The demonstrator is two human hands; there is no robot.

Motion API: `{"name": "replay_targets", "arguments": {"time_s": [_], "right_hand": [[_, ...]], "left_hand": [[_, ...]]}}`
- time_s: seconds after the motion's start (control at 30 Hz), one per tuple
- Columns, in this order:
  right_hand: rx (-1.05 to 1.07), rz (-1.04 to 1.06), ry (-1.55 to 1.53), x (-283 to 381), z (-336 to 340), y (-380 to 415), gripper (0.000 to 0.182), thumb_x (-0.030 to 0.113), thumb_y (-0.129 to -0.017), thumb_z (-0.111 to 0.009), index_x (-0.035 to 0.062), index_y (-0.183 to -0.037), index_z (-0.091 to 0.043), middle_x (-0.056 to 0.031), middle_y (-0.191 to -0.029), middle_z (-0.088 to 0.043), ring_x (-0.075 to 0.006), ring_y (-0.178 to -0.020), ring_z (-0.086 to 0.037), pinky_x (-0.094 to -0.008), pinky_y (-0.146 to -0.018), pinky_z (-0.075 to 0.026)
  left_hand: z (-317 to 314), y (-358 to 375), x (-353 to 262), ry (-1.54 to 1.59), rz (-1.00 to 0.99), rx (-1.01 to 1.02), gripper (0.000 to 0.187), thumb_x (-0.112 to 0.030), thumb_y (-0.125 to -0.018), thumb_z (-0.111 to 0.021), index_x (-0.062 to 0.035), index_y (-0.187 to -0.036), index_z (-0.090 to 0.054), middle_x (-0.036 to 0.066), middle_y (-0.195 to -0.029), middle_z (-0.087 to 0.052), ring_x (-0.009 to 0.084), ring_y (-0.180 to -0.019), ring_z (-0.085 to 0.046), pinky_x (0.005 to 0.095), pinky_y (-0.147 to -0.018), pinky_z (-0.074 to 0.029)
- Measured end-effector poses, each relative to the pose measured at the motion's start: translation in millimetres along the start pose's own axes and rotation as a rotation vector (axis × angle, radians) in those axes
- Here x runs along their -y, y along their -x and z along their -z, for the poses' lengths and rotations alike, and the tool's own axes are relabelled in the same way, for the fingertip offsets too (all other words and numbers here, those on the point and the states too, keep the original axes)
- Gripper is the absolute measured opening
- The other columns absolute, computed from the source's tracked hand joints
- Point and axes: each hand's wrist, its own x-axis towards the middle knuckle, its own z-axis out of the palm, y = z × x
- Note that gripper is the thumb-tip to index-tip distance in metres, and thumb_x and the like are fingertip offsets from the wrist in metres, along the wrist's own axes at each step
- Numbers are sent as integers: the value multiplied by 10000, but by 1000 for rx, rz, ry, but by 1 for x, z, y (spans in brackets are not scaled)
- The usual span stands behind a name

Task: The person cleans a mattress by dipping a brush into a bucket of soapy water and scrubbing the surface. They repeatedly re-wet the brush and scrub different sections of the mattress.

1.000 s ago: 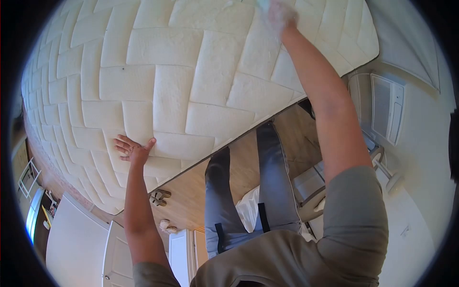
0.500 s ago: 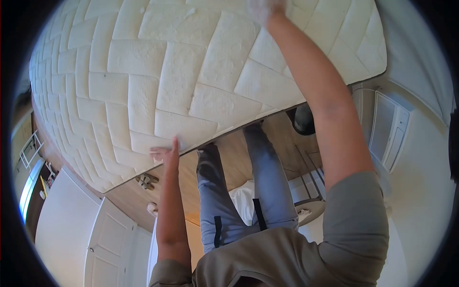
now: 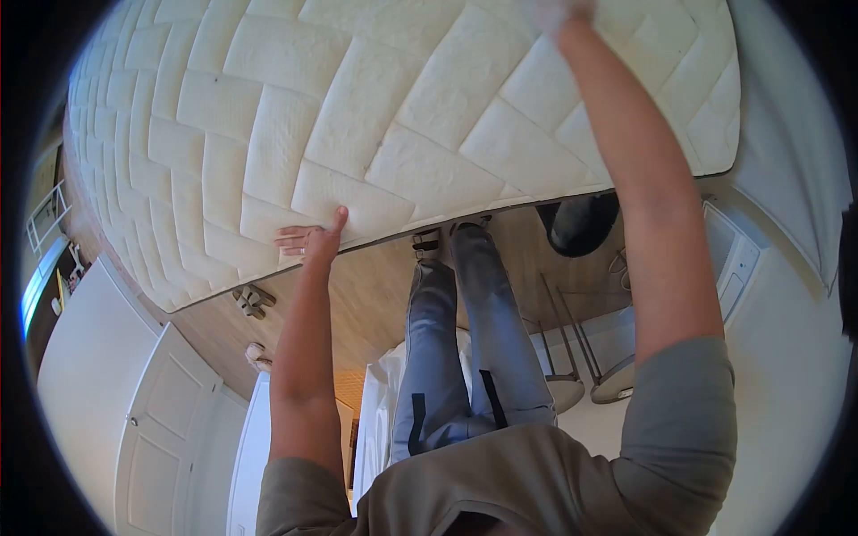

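Note:
A large cream quilted mattress (image 3: 349, 116) with a block-pattern stitch fills the upper part of the head view, its dark-edged near side in front of my legs. My left hand (image 3: 310, 239) lies on the surface close to that edge, fingers stretched and thumb apart, with nothing in it. Farther across, my right arm reaches over the mattress. At the top edge of the view my right hand (image 3: 561, 12) is pale, smeared and partly cut off, so its fingers cannot be read. It is over or against the mattress.
A dark rounded bin-like object (image 3: 579, 225) stands by the mattress edge at right, near stools (image 3: 565, 393) with metal legs. Shoes (image 3: 254, 302) lie on the wooden floor at left. A white panelled door (image 3: 165, 438) is lower left; white sheeting (image 3: 382, 402) is behind my legs.
My left hand's fingers now spread flatter on the mattress. My right hand appears farther right, still at the top. My legs are closer together, and the whole view has shifted.

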Motion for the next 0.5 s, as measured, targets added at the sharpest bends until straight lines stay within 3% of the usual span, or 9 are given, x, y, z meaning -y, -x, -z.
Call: {"name": "replay_targets", "arguments": {"time_s": [0.1,0.13,0.17,0.23,0.3,0.33,0.4,0.47,0.5], "right_hand": [[147,-322,-65,9,-21,-8,171,154,-834,-465,34,-890,-574,-52,-679,-551,-132,-575,-520,-303,-409,-394],[-213,-424,-303,80,35,37,278,151,-822,-472,-8,-1050,-494,-82,-808,-560,-157,-637,-549,-322,-460,-426],[-247,-455,-483,146,51,51,287,142,-819,-493,8,-1072,-473,-144,-825,-576,-231,-683,-597,-377,-502,-450],[-185,-76,-1034,237,75,99,239,186,-842,-453,11,-997,-504,-196,-872,-567,-292,-786,-590,-437,-636,-468],[-177,-84,-1226,239,64,103,222,188,-839,-451,16,-962,-517,-196,-865,-568,-302,-784,-588,-434,-646,-470],[-168,-88,-1419,233,62,105,209,190,-837,-448,20,-928,-531,-196,-857,-570,-313,-782,-586,-432,-656,-473],[-495,-168,-452,155,23,73,164,107,-807,-467,9,-934,-502,-119,-747,-577,-219,-614,-590,-405,-499,-480],[173,-175,-167,26,25,44,84,94,-819,-478,57,-874,-530,-27,-649,-490,-144,-493,-462,-299,-411,-388],[-41,-500,-428,-28,1,26,217,192,-862,-423,20,-882,-553,-105,-746,-555,-210,-595,-532,-340,-487,-427]], "left_hand": [[-3,-1,-1,-38,15,-18,1510,-803,-455,-617,82,-1236,324,350,-1305,313,497,-1255,219,640,-986,-108],[-2,-4,-4,-31,12,-21,1510,-803,-455,-617,82,-1236,324,350,-1305,313,497,-1255,219,640,-986,-108],[-1,-2,-3,-35,12,-5,1510,-806,-453,-614,81,-1237,324,349,-1307,310,496,-1256,218,641,-985,-108],[-1,1,-2,-35,17,5,1510,-808,-452,-612,79,-1238,324,347,-1310,307,495,-1257,217,642,-985,-109],[0,1,-4,-67,14,13,1509,-820,-450,-597,84,-1238,320,345,-1314,304,495,-1258,215,639,-988,-105],[2,-2,-6,-68,15,2,1509,-820,-450,-597,84,-1238,320,345,-1314,304,495,-1258,215,639,-988,-105],[-2,-1,-2,-12,11,-2,1513,-820,-446,-598,84,-1235,324,341,-1311,312,493,-1256,222,639,-989,-98],[-3,2,-5,-7,4,-16,1515,-812,-447,-609,80,-1233,330,337,-1309,320,491,-1255,227,642,-987,-94],[-3,3,-4,2,-4,-27,1517,-803,-447,-620,76,-1231,335,333,-1307,328,490,-1253,233,645,-985,-89]]}}
